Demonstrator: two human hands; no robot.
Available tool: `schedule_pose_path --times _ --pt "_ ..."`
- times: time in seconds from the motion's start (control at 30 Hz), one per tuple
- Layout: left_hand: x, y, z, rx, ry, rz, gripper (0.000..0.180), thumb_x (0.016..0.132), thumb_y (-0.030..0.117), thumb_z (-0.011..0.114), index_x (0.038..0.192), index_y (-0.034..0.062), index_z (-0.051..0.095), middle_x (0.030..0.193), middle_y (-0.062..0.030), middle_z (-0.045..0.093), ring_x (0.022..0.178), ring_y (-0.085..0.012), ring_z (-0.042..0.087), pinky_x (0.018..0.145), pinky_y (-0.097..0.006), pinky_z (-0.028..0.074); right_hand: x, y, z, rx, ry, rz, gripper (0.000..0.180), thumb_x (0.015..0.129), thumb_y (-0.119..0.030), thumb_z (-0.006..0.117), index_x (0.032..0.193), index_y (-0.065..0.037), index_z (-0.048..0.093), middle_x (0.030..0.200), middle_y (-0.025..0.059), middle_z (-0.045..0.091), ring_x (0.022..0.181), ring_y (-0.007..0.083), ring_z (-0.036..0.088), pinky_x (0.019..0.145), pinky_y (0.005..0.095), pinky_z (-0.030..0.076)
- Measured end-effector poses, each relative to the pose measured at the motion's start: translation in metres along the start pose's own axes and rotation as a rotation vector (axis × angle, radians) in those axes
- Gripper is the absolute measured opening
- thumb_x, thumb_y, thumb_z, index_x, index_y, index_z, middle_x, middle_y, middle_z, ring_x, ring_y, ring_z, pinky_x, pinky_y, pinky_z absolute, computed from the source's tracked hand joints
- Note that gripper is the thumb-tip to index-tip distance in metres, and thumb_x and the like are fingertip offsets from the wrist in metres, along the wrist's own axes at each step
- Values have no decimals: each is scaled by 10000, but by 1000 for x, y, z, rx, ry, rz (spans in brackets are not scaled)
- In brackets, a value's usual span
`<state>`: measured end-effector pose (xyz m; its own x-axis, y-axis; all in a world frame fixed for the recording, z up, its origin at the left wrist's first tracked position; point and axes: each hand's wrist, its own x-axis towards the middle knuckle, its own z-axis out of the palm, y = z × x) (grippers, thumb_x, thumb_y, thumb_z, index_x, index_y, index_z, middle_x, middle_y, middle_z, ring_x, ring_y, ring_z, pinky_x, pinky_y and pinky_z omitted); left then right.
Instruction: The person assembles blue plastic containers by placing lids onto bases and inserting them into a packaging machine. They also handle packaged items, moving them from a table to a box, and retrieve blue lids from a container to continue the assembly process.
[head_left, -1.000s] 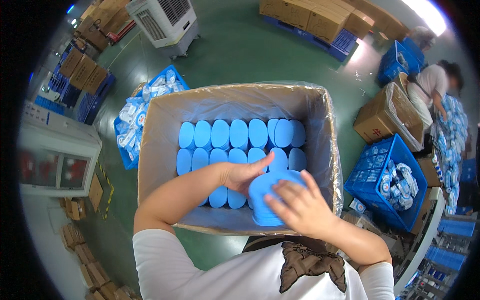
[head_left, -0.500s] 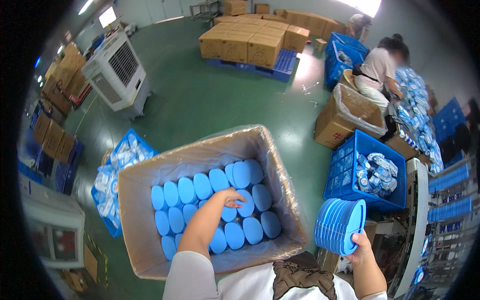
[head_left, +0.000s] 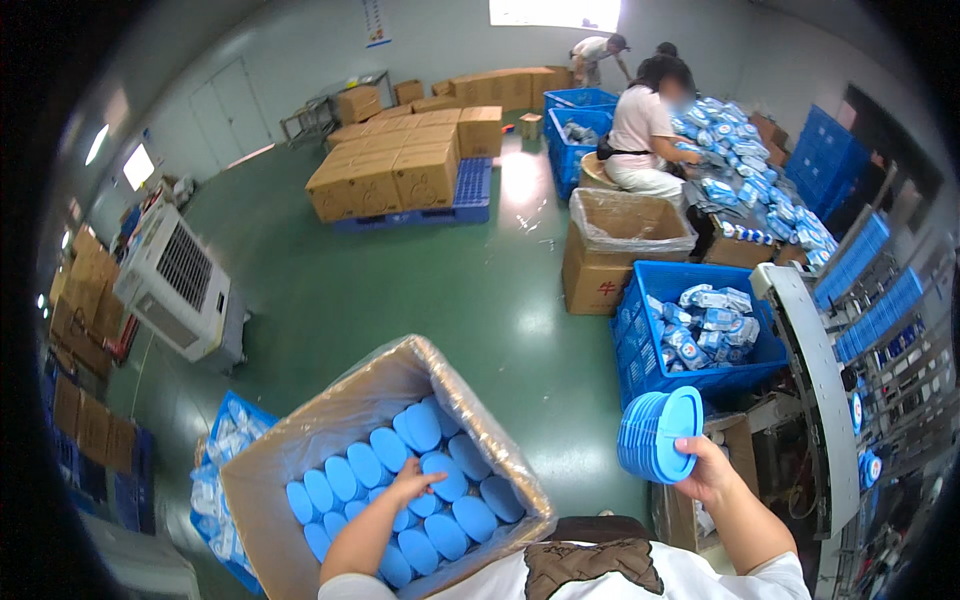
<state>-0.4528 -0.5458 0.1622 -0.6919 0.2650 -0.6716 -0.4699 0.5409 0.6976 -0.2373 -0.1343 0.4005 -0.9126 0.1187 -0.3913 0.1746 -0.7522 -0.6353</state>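
Note:
My right hand (head_left: 708, 468) grips a stack of blue oval plastic lids (head_left: 640, 438), thumb over the rim of the end one, out to the right of the carton. My left hand (head_left: 412, 484) reaches down into a large cardboard carton (head_left: 255, 505) lined with clear plastic film. Its fingers are stretched out against the blue oval lids (head_left: 447, 476) that stand there in rows, and nothing shows in its grasp. My left forearm covers some of the nearer lids.
A blue crate (head_left: 625, 345) of blue-and-white packets stands at right, beside a machine (head_left: 810, 390). Another lined carton (head_left: 590, 270) is behind it. A co-worker (head_left: 640, 130) sits at a packet heap (head_left: 730, 140); another person bends farther back. Stacked cartons (head_left: 400, 165) and an air cooler (head_left: 185, 275) stand farther off.
My view has swung up and to the right, so the carton sits lower in the picture. My left hand stays among the lids; my right hand still holds its stack.

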Motion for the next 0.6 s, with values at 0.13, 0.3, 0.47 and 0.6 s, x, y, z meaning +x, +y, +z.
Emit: schedule_pose_path --times 0.13,0.3,0.47,0.6 --pt "-20 -18 22 -84 256 171 850 695 341 789 1292 -12 297 1237 -206 454 1086 -277 508 883 -375 451 6 -48 -63 -64 224 -245 546 721 -132 667 1211 -5 462 1109 120 579 1008 232 576 902 382 467" --pt "-103 58 48 -968 422 195 833 815 416 648 1401 79 161 1362 -112 375 1202 -305 435 999 -440 377 -18 -171 -226 -544 719 -674 707 695 -154 666 1312 -44 338 1192 163 490 1029 260 541 844 364 476" --pt "-129 185 71 -954 660 727 777 818 454 628 1382 74 252 1341 -116 416 1187 -275 460 998 -447 382 -61 -270 -387 -1198 1189 -879 828 646 -185 650 1354 -16 256 1255 246 420 1142 354 454 969 408 367" --pt "-135 294 164 -1093 351 816 746 797 522 611 1335 69 361 1288 -118 476 1171 -281 480 996 -449 386 -66 -264 -491 -1439 1187 -887 914 606 -208 655 1383 -12 215 1346 260 337 1263 382 335 1067 396 258"
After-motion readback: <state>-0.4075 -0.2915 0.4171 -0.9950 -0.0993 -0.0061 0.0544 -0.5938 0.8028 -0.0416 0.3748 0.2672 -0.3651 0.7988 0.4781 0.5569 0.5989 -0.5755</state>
